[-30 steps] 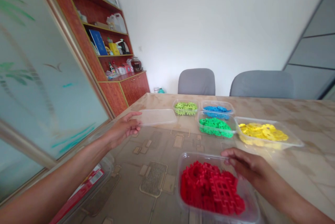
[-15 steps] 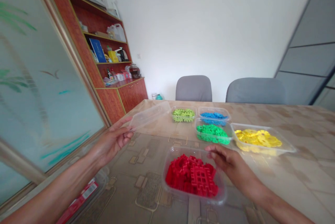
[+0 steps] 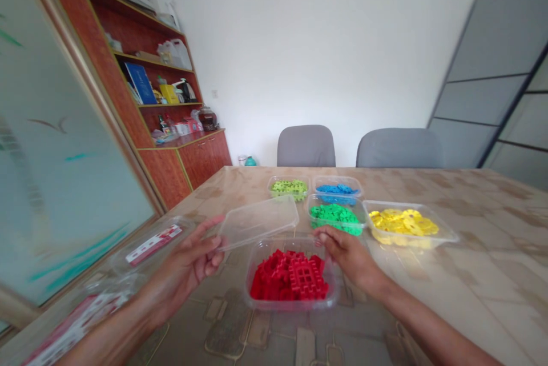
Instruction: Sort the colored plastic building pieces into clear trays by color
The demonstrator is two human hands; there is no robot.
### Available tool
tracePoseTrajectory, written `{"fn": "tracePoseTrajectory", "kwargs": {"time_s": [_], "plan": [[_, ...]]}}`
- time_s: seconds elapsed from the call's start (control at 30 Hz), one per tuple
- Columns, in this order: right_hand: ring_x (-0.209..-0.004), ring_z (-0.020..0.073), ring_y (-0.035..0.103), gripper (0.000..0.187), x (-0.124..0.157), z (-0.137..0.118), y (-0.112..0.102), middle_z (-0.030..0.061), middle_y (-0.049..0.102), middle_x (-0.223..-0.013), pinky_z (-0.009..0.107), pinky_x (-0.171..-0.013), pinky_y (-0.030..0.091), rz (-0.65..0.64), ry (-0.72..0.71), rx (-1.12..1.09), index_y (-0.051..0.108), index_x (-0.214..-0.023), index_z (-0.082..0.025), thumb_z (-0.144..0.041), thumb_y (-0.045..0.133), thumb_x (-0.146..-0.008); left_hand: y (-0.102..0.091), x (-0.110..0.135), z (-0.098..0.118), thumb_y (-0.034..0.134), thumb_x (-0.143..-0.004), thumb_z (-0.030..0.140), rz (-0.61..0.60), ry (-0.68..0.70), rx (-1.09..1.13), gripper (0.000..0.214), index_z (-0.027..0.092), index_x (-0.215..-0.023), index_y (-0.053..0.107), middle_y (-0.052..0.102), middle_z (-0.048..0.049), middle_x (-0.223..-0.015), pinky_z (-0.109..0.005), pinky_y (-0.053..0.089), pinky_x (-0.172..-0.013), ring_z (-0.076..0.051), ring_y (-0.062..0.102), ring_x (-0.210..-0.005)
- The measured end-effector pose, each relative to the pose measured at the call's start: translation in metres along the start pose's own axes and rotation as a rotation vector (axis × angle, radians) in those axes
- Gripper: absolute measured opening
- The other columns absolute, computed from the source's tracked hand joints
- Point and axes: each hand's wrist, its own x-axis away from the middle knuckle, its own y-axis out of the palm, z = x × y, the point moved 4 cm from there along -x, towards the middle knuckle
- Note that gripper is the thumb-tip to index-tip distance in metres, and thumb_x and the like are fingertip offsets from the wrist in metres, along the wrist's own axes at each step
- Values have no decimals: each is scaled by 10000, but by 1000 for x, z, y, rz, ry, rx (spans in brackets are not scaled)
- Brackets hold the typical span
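Observation:
My left hand (image 3: 188,266) pinches the near corner of a clear plastic lid (image 3: 257,221), which hovers tilted just above and behind a clear tub (image 3: 257,297) full of red interlocking pieces (image 3: 289,283). My right hand (image 3: 349,252) grips the tub's far right rim with curled fingers. Both forearms reach in from the bottom of the head view.
Behind the tub stand open tubs of lime green (image 3: 289,187), blue (image 3: 337,189), green (image 3: 336,214) and yellow (image 3: 402,222) pieces on the patterned table (image 3: 483,274). Clear packets with red labels (image 3: 149,243) lie at the left edge. Two grey chairs (image 3: 306,146) and a red shelf unit (image 3: 141,92) stand beyond.
My left hand lifted the lid off the table and carried it right toward the red tub. The red tub slid left and away, with my right hand staying on its rim.

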Motion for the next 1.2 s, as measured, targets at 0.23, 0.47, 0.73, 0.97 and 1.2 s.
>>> {"fn": "tracePoseTrajectory", "kwargs": {"time_s": [0.23, 0.47, 0.73, 0.97, 1.2], "plan": [[-484, 101, 489, 460, 26, 22, -25, -6, 558, -703, 218, -439, 374, 8, 155, -71, 604, -966, -161, -566, 467, -797, -5, 3, -4, 554, -804, -6, 68, 51, 70, 450, 184, -1211, 538, 610, -3, -719, -130, 483, -443, -58, 536, -497], [-361, 97, 558, 557, 38, 27, -6, -1, 634, -681, 182, -316, 391, -142, 368, -141, 446, -1217, -160, -573, 396, -847, -9, -5, 16, 540, -788, -28, 76, 178, 74, 411, 188, -1134, 591, 588, 6, -687, -100, 455, -411, -56, 529, -495], [-383, 124, 555, 464, -16, 2, 27, -66, 548, -459, 170, -361, 379, -105, 245, -15, 385, -1339, -107, -242, 393, -895, -12, -7, 5, 540, -831, 9, 84, 144, 29, 438, 190, -1229, 525, 628, -18, -742, -134, 497, -449, -64, 551, -507], [-493, 169, 608, 485, -57, -17, 29, 48, 668, -617, 246, -547, 442, 88, 78, 233, 377, -1377, -48, -277, 344, -951, -14, -7, -1, 619, -790, 38, 84, 118, 14, 468, 198, -1215, 506, 605, 22, -695, -127, 472, -452, -64, 554, -508], [-521, 175, 604, 371, -20, -18, 11, 45, 695, -691, 255, -557, 424, 149, -12, 379, 601, -1181, -166, -253, 420, -869, -7, 3, -18, 694, -787, 238, -42, 35, -105, 586, 222, -1290, 395, 601, 25, -739, -127, 387, -412, -61, 511, -492]]}}
